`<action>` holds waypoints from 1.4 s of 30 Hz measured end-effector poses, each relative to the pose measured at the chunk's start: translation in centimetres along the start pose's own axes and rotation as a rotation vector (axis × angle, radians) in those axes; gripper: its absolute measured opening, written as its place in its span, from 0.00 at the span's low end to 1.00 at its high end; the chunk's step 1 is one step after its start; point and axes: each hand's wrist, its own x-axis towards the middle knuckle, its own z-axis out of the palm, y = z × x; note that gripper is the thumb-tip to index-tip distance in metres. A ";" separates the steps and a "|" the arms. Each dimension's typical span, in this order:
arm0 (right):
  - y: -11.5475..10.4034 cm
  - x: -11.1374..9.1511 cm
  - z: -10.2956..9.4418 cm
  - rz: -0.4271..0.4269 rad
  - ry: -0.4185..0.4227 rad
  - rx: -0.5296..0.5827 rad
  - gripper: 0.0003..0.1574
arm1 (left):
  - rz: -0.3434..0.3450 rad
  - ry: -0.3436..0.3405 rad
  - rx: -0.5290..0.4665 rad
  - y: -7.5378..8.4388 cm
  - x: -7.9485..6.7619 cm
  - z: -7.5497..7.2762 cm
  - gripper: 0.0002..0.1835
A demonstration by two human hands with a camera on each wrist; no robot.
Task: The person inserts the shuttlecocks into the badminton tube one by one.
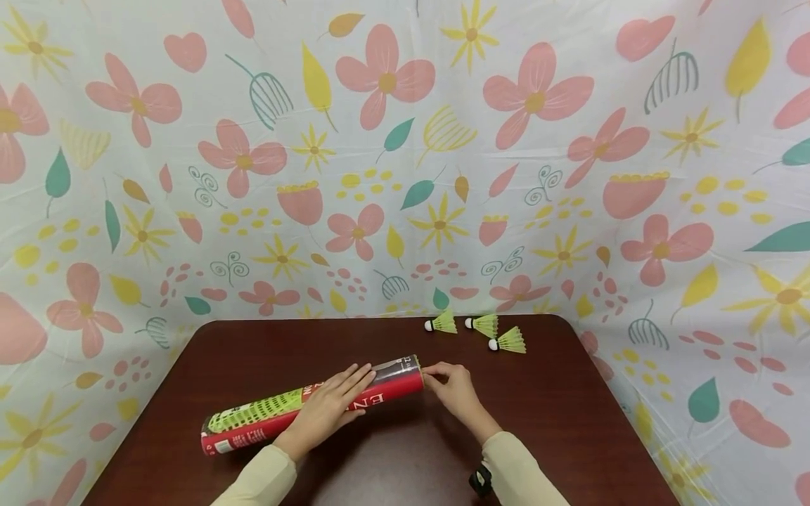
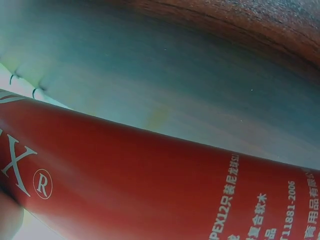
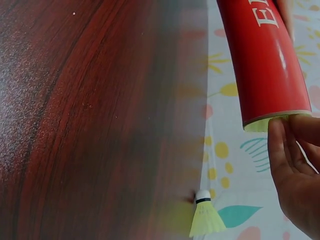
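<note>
My left hand (image 1: 330, 404) grips a red shuttlecock tube (image 1: 395, 391) across its middle, fingers over the top. The tube lies slanted, its right end farther back, and green-yellow shuttlecocks show through its clear strip. At that right end, my right hand (image 1: 457, 395) has its thumb and fingers at the opening. The right wrist view shows the fingertips pinching the pale yellow-green skirt edge of a shuttlecock (image 3: 256, 125) just inside the rim; the rest of it is hidden in the tube. Red printed wall fills much of the left wrist view.
Three yellow-green shuttlecocks with white heads, one left (image 1: 441, 322), one middle (image 1: 482, 325) and one right (image 1: 508, 341), lie near the back edge of the dark brown table (image 1: 544, 422). A flower-patterned cloth (image 1: 405, 161) hangs behind and at both sides.
</note>
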 end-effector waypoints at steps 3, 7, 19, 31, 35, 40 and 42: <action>0.1 0.1 0.0 -0.010 -0.007 0.004 0.06 | 0.000 0.001 -0.001 0.0 0.1 0.1 0.40; 0.3 0.2 -0.2 -0.002 -0.047 0.025 0.06 | 0.001 -0.001 -0.003 0.0 0.1 0.2 0.40; -2.3 -0.2 -2.4 -0.020 -0.157 0.097 0.08 | -0.001 0.002 -0.003 -0.1 0.1 0.3 0.39; 2.9 0.8 -4.8 0.016 -0.130 -0.011 0.08 | 0.006 -0.001 0.000 -0.2 0.0 0.1 0.39; 3.6 1.3 -6.2 0.043 -0.122 -0.037 0.08 | 0.005 -0.002 0.000 -0.3 -0.1 0.2 0.38; 4.1 2.1 -8.1 0.099 -0.094 -0.089 0.09 | 0.005 -0.005 -0.001 -0.4 -0.1 0.2 0.39; 4.4 2.5 -8.8 0.120 -0.078 -0.090 0.09 | 0.004 -0.005 -0.002 -0.4 -0.1 0.2 0.39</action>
